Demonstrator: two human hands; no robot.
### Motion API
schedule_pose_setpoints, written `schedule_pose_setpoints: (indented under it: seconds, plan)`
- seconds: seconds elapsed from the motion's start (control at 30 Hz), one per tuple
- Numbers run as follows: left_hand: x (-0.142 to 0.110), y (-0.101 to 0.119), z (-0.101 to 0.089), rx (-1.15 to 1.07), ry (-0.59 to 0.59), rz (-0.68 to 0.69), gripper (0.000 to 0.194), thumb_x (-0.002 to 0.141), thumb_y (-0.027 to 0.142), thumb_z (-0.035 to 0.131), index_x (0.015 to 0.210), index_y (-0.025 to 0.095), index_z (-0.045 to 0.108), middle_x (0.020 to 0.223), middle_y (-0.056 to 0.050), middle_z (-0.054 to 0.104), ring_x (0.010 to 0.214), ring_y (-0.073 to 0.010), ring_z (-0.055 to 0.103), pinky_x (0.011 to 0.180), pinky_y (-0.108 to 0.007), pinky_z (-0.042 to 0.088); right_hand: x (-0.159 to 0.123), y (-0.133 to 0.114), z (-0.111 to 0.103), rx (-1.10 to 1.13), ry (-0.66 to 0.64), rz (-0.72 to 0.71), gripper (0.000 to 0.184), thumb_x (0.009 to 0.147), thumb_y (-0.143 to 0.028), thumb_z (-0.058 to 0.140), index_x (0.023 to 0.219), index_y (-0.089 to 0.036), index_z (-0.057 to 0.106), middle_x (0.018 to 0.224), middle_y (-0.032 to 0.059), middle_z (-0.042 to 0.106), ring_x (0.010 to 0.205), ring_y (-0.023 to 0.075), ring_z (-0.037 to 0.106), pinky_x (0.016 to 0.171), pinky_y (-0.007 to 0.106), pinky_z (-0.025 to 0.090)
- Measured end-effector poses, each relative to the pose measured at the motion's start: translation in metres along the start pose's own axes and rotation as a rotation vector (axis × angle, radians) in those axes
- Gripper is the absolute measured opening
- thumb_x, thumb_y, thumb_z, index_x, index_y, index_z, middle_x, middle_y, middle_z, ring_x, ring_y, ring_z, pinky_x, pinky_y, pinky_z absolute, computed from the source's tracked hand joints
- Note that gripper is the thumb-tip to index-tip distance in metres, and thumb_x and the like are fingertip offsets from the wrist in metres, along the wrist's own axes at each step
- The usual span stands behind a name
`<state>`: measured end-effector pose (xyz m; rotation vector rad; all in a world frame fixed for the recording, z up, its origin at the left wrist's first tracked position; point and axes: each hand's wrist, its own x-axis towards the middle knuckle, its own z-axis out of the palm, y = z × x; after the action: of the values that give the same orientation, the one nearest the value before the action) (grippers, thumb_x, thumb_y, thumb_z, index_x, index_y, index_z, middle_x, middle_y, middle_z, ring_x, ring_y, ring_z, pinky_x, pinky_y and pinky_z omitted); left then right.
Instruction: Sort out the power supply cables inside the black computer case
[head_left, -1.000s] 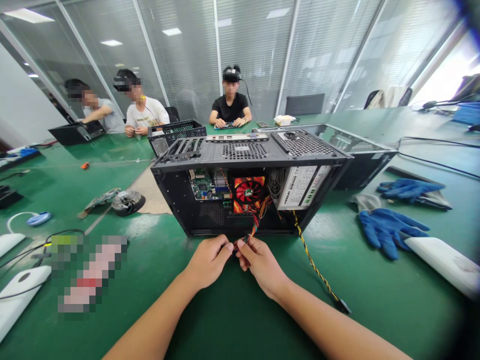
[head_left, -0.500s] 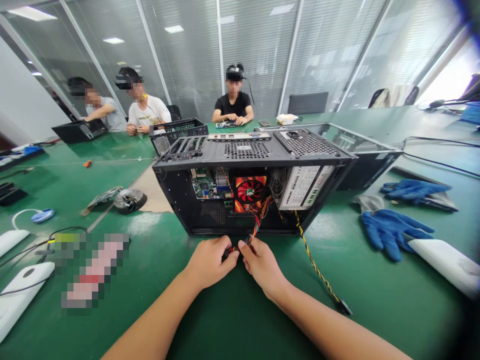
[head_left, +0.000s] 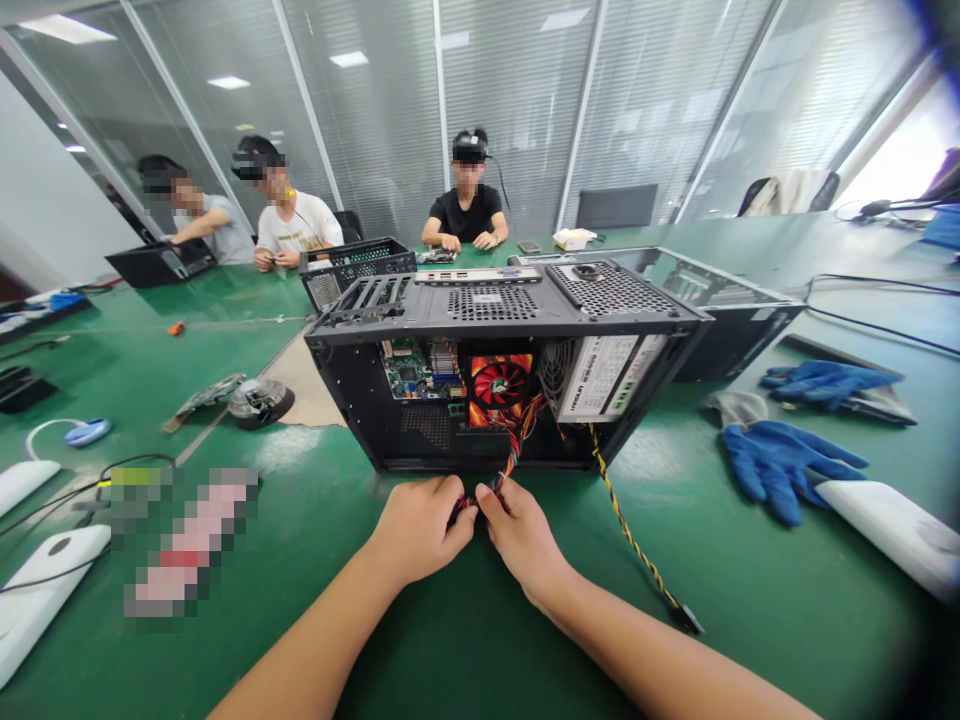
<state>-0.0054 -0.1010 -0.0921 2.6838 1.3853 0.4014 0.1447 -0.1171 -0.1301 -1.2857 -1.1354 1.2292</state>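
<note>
A black computer case (head_left: 502, 326) lies on its side edge on the green table, its open side facing me. Inside are a motherboard (head_left: 409, 370), a red cooling fan (head_left: 500, 382) and a white-labelled power supply (head_left: 604, 377). A twisted bundle of coloured power cables (head_left: 514, 450) runs out over the case's lower edge to my hands. My left hand (head_left: 427, 525) is closed around the bundle's near end; its connector is hidden in the fingers. Close beside it, my right hand (head_left: 517, 525) pinches the same bundle. A yellow-and-black cable (head_left: 626, 525) hangs out to the right.
Blue gloves (head_left: 780, 460) and a white power strip (head_left: 892, 525) lie on the right. Another case (head_left: 735, 320) stands behind. At left are a round metal part (head_left: 260, 400) and a white box (head_left: 52, 590). Several co-workers sit across the table, one in a black shirt (head_left: 466, 215).
My hands stay almost in place on the cable bundle, with only a slight shift of the left fingers. Across the table, the black-shirted person's hands have moved apart.
</note>
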Motion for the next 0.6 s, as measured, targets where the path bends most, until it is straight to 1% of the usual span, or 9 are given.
schedule_pose_setpoints:
  seconds: [0.1, 0.2, 0.27, 0.37, 0.47, 0.53, 0.6]
  plan:
    - [0.001, 0.001, 0.0, 0.012, 0.005, 0.005, 0.019, 0.088, 0.035, 0.044, 0.078, 0.02, 0.05, 0.07, -0.002, 0.06, 0.062, -0.0166, 0.056, 0.057, -0.028, 0.033, 0.0, 0.001, 0.0, 0.032, 0.017, -0.006, 0.031, 0.081, -0.047, 0.055, 0.068, -0.021, 0.046, 0.051, -0.0067, 0.037, 0.045, 0.0094, 0.031, 0.044, 0.024, 0.025]
    - [0.002, 0.002, 0.0, -0.007, 0.016, -0.021, 0.018, 0.087, 0.034, 0.046, 0.077, 0.02, 0.05, 0.07, -0.001, 0.06, 0.061, -0.0162, 0.055, 0.056, -0.027, 0.032, -0.001, 0.002, 0.0, 0.072, 0.007, 0.02, 0.03, 0.081, -0.048, 0.055, 0.07, -0.021, 0.047, 0.052, -0.0072, 0.037, 0.045, 0.0092, 0.031, 0.043, 0.024, 0.025]
    - [0.003, 0.003, 0.001, -0.053, 0.022, -0.053, 0.018, 0.086, 0.034, 0.047, 0.076, 0.02, 0.05, 0.07, -0.001, 0.06, 0.061, -0.0155, 0.055, 0.056, -0.027, 0.032, -0.001, 0.001, 0.0, 0.111, -0.021, 0.045, 0.03, 0.082, -0.048, 0.054, 0.073, -0.022, 0.045, 0.053, -0.0078, 0.035, 0.045, 0.0088, 0.03, 0.043, 0.023, 0.024]
    - [0.004, 0.004, 0.002, -0.185, 0.029, -0.13, 0.015, 0.085, 0.034, 0.049, 0.077, 0.02, 0.05, 0.07, 0.0, 0.059, 0.061, -0.0142, 0.054, 0.056, -0.025, 0.033, -0.001, -0.002, 0.0, 0.187, -0.059, 0.071, 0.03, 0.083, -0.049, 0.053, 0.074, -0.022, 0.042, 0.056, -0.0084, 0.033, 0.046, 0.0079, 0.029, 0.042, 0.022, 0.023]
    - [0.004, 0.007, 0.003, -0.359, 0.04, -0.248, 0.015, 0.086, 0.035, 0.049, 0.09, 0.021, 0.051, 0.067, 0.002, 0.056, 0.057, -0.0129, 0.051, 0.055, -0.024, 0.033, -0.002, -0.005, 0.001, 0.255, -0.064, 0.094, 0.03, 0.082, -0.049, 0.054, 0.077, -0.022, 0.043, 0.058, -0.0084, 0.031, 0.047, 0.0075, 0.028, 0.042, 0.022, 0.021]
    - [0.003, 0.009, 0.005, -0.477, 0.049, -0.33, 0.023, 0.086, 0.038, 0.049, 0.102, 0.021, 0.049, 0.064, 0.004, 0.054, 0.054, -0.0124, 0.05, 0.054, -0.024, 0.034, -0.002, -0.006, 0.001, 0.287, -0.068, 0.104, 0.029, 0.082, -0.049, 0.055, 0.08, -0.022, 0.045, 0.059, -0.0083, 0.031, 0.047, 0.0074, 0.027, 0.043, 0.022, 0.02]
    - [0.002, 0.011, 0.006, -0.585, 0.053, -0.394, 0.029, 0.086, 0.04, 0.049, 0.108, 0.021, 0.046, 0.061, 0.006, 0.051, 0.052, -0.0122, 0.048, 0.053, -0.024, 0.035, -0.003, -0.006, 0.001, 0.313, -0.074, 0.103, 0.029, 0.083, -0.049, 0.055, 0.083, -0.022, 0.046, 0.06, -0.0082, 0.031, 0.048, 0.0074, 0.027, 0.043, 0.022, 0.02]
